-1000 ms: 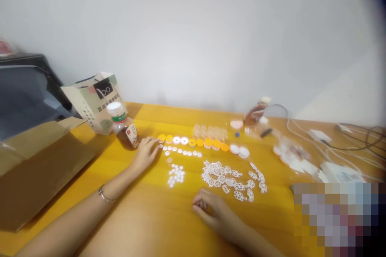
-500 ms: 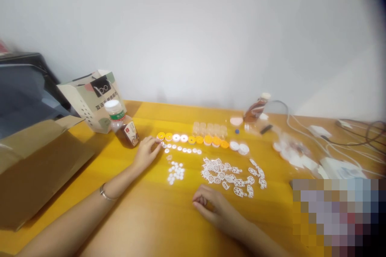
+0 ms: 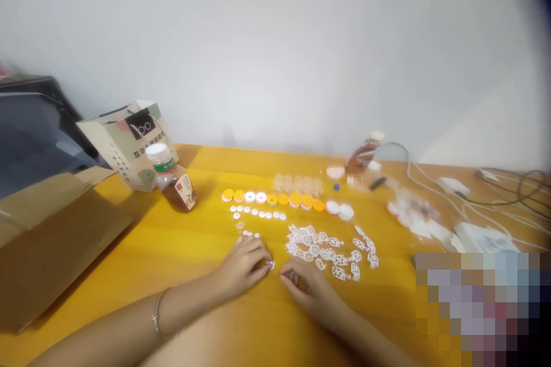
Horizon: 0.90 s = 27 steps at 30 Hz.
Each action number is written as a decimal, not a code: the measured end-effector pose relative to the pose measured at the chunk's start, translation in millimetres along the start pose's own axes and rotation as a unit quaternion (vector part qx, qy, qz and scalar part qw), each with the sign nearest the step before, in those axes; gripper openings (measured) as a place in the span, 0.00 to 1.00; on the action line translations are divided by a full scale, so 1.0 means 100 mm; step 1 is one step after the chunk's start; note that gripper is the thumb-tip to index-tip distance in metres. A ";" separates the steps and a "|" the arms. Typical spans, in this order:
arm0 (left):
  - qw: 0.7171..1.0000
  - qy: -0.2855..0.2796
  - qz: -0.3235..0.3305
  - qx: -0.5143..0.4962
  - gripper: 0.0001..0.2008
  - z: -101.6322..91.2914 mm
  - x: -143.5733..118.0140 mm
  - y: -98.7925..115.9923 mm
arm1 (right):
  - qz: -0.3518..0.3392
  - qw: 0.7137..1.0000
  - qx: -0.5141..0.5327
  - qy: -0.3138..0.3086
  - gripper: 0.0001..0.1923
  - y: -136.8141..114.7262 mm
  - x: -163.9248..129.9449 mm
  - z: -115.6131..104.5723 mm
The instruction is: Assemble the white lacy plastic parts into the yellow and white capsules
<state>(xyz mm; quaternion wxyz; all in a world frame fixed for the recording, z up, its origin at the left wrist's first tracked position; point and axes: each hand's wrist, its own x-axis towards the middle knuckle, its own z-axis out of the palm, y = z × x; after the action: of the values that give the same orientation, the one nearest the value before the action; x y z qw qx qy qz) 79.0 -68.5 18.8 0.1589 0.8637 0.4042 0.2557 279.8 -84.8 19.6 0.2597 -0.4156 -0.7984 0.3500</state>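
Observation:
My left hand [image 3: 247,266] is closed in a pinch on a small white disc [image 3: 271,265], just above the table. Facing it, my right hand [image 3: 310,287] has its fingers curled together; whatever they hold, if anything, is hidden. Beyond my left hand lie rows of small white discs [image 3: 262,214], and part of a loose pile of them [image 3: 246,234] shows past its fingers. To the right spreads a group of white lattice-like cut-out pieces [image 3: 327,253]. Behind the discs runs a line of larger round pieces, orange [image 3: 295,199] and white [image 3: 249,197].
Clear small cups [image 3: 298,184] stand at the back. On the left are a brown-liquid bottle [image 3: 174,183], a paper bag [image 3: 129,149] and a cardboard box [image 3: 55,241]. Another bottle [image 3: 362,155], a plastic bag [image 3: 415,212] and cables [image 3: 503,200] lie to the right.
My left hand has moved from the left end of the disc rows toward me and right, close to my right hand, with a white disc now visible at its fingertips. My right hand has barely moved.

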 end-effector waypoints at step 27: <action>0.961 0.211 -0.178 -0.001 0.15 -0.49 0.38 -1.46 | 0.012 1.000 0.012 -0.017 0.06 -0.04 0.00 -0.03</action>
<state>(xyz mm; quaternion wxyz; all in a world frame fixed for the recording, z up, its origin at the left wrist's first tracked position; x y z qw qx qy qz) -18.4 54.7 0.7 0.1135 0.7041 0.5752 0.4006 280.4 -85.1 24.5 0.2468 -0.4161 -0.7932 0.3698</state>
